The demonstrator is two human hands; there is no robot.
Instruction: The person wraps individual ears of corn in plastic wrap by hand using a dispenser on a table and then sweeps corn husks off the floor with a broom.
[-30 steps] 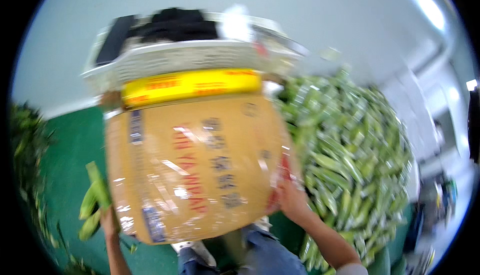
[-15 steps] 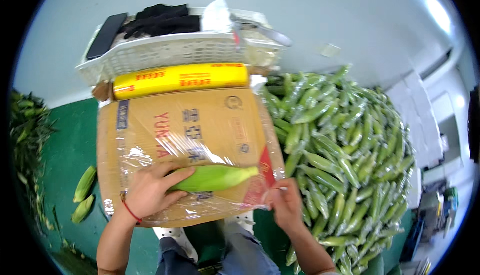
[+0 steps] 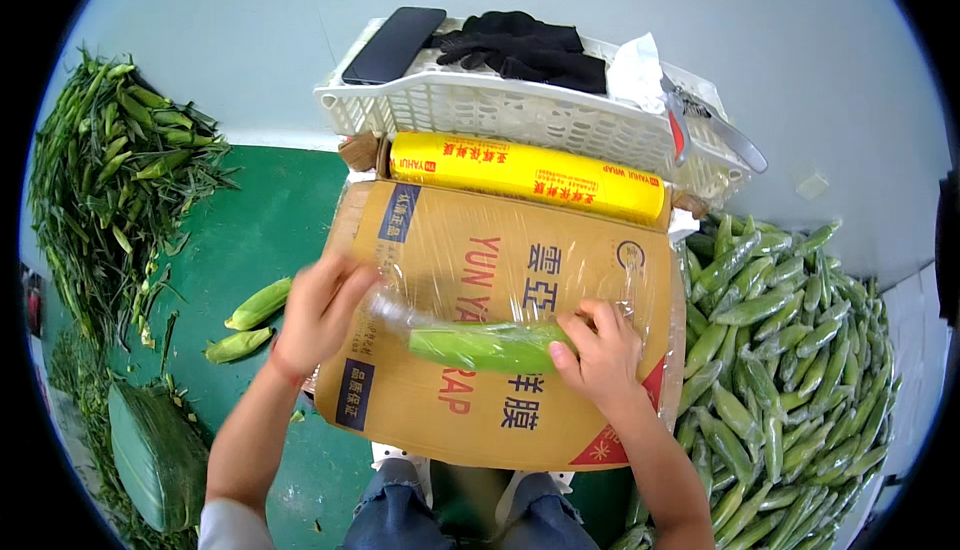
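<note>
A green ear of corn [image 3: 490, 347] in its husk, with clear film around it, lies across the cardboard box [image 3: 400, 380]. My right hand [image 3: 600, 348] is closed over its right end, thumb and fingers on the husk. Off the left end, my left hand [image 3: 325, 305] is raised and partly blurred by motion, its fingers pinched together. Between that hand and the corn stretches a whitish strand of plastic film [image 3: 392, 307]. Along the far edge of the box rests a yellow roll of plastic wrap [image 3: 525, 175].
Behind the roll stands a white basket [image 3: 480, 100] with a black phone [image 3: 395, 45], black gloves [image 3: 525, 50] and a knife [image 3: 735, 140]. Wrapped corn [image 3: 780, 370] is heaped at right. Two unwrapped ears [image 3: 260, 303] and a husk pile [image 3: 120, 165] are at left.
My right hand has gone from the film's edge onto the corn. My left hand has let go of the corn and moved left with film. The corn now has film around it; the view has shifted left.
</note>
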